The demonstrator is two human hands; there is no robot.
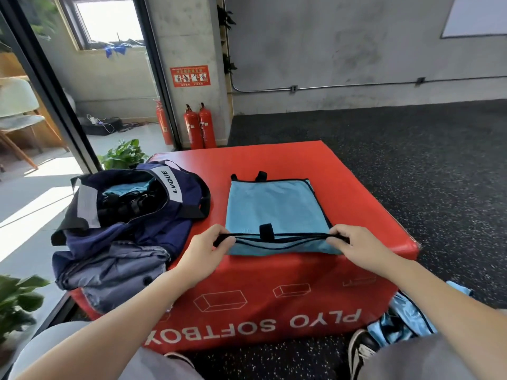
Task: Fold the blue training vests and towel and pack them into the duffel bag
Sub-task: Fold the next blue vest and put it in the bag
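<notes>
Your left grip (216, 242) and right grip (343, 241) pinch the vest's (274, 207) near edge taut, keeping the fold square.

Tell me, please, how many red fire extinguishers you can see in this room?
3: two extinguishers stand together at the concrete pillar beyond the red box; a third extinguisher shows left of them behind the door frame. Others may be hidden.

Grey concrete wall (343, 45), dark speckled floor (411, 149), sunlit window (109, 20), red extinguishers (199, 127).
</notes>
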